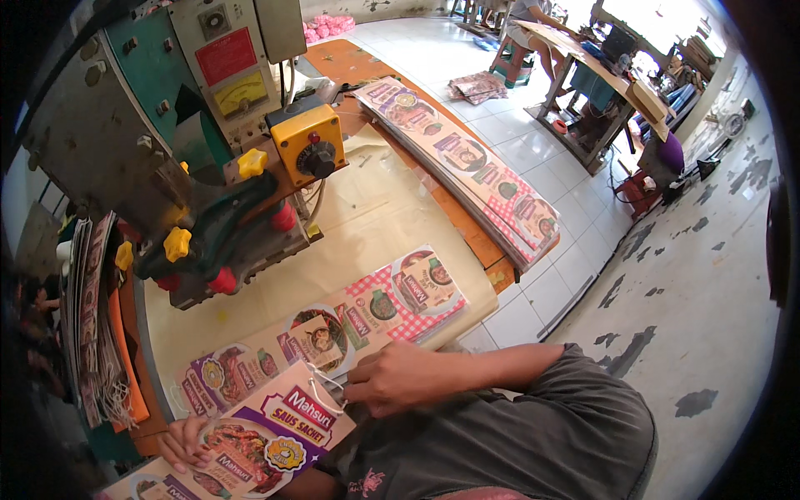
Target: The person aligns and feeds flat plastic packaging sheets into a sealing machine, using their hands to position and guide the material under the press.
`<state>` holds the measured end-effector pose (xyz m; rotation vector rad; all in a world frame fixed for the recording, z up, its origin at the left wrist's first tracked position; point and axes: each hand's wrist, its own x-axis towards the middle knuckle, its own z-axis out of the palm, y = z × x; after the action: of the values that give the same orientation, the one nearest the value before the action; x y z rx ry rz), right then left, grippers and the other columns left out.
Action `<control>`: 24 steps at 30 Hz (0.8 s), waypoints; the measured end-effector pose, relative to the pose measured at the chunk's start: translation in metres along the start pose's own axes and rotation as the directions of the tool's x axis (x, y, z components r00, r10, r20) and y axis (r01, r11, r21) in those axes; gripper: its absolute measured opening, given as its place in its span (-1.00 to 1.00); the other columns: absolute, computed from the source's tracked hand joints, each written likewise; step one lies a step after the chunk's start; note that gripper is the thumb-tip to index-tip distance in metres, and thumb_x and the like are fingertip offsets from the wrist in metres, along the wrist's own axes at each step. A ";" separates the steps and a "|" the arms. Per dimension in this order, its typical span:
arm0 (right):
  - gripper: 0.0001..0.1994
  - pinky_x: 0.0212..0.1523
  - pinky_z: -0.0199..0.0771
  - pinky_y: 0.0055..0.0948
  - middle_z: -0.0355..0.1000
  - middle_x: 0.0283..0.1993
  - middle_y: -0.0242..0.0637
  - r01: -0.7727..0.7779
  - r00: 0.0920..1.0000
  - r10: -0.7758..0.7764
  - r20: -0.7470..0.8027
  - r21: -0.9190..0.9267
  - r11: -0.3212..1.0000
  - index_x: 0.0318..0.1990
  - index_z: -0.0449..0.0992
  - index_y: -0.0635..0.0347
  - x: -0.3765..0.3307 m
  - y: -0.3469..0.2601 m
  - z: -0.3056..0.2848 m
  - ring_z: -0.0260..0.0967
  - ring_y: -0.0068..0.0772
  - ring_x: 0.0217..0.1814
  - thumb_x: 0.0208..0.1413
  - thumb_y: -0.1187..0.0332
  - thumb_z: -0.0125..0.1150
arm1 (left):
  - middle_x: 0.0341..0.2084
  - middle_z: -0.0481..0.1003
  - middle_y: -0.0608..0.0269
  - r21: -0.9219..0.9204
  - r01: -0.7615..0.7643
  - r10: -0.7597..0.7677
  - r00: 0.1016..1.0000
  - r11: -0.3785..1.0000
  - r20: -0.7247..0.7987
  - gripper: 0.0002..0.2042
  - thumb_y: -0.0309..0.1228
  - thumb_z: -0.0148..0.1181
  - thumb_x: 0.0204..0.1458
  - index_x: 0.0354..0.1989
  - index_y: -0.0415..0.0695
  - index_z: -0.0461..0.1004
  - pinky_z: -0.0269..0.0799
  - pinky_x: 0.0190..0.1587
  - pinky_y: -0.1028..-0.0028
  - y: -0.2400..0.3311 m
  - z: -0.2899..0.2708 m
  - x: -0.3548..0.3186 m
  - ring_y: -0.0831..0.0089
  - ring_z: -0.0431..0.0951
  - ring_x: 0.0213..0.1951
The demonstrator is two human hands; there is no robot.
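Here both hands, left hand (pixel 185 442) and right hand (pixel 398 377), pinch a glossy printed card (pixel 267 437).

Left hand (pixel 185 442): fingertips only visible, rest hidden beneath purple printed card (pixel 267 437). Card's lower corner cut by frame edge. Right hand (pixel 400 377): fingertips obscured behind card edge. Seated person (pixel 533 25) at rear: upper body cut off.

Purple card (pixel 267 433), red-white checked strip (pixel 392 308), yellow switch box (pixel 308 146).

Machine (pixel 217 167) behind printed sheets (pixel 333 329) — stacked strip (pixel 467 167) to the right.
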<state>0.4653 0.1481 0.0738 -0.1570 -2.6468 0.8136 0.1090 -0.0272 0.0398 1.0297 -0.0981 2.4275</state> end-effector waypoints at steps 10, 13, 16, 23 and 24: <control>-0.81 -0.44 0.47 -0.23 0.40 -0.40 -0.36 -0.439 0.821 0.174 -0.543 -0.406 0.801 -0.34 0.52 0.04 -0.019 0.051 -0.087 0.47 -0.25 -0.39 -0.11 0.36 0.42 | -0.53 0.39 0.40 -0.027 0.010 -0.010 1.000 1.000 0.007 -0.73 -0.39 -0.19 0.44 -0.29 -0.07 0.45 0.36 0.09 0.50 -0.011 0.001 0.006 0.62 0.47 -0.42; -0.87 -0.44 0.44 -0.34 0.54 -0.39 -0.30 -0.646 0.616 0.310 -0.724 -0.238 0.725 -0.29 0.59 0.15 -0.040 0.060 -0.126 0.48 -0.32 -0.47 -0.03 0.47 0.37 | -0.52 0.39 0.40 -0.035 0.012 -0.011 1.000 0.999 0.011 -0.73 -0.40 -0.18 0.43 -0.29 -0.06 0.46 0.37 0.10 0.50 -0.015 0.003 0.008 0.62 0.47 -0.42; -0.92 -0.37 0.47 -0.37 0.54 -0.40 -0.30 -0.595 0.627 0.629 -0.460 0.239 0.768 -0.26 0.60 0.19 -0.042 0.032 -0.137 0.50 -0.39 -0.41 0.18 0.39 0.31 | -0.52 0.40 0.40 -0.043 0.017 -0.016 1.000 0.999 0.013 -0.73 -0.40 -0.18 0.43 -0.29 -0.06 0.46 0.37 0.10 0.49 -0.017 0.004 0.007 0.61 0.47 -0.42; -0.77 -0.42 0.35 -0.37 0.42 -0.55 -0.29 -0.123 0.991 0.067 0.117 0.580 0.805 -0.34 0.57 0.27 -0.024 0.011 -0.104 0.36 -0.36 -0.53 0.28 0.30 0.36 | -0.52 0.41 0.40 -0.087 0.024 -0.019 0.998 0.996 0.054 -0.74 -0.41 -0.17 0.42 -0.28 -0.05 0.47 0.37 0.12 0.47 -0.023 0.014 0.013 0.61 0.48 -0.42; -0.73 -0.46 0.29 -0.36 0.36 -0.60 -0.28 -0.142 0.985 0.067 0.159 0.525 0.839 -0.39 0.55 0.28 -0.025 0.011 -0.096 0.29 -0.34 -0.58 0.27 0.28 0.38 | -0.52 0.41 0.40 -0.127 0.038 -0.030 0.998 0.991 0.059 -0.74 -0.42 -0.17 0.42 -0.28 -0.05 0.47 0.37 0.12 0.47 -0.035 0.006 0.016 0.61 0.48 -0.42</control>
<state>0.5241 0.2020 0.1334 -0.1010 -2.4268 1.6160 0.1197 0.0084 0.0508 1.0345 -0.2503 2.3286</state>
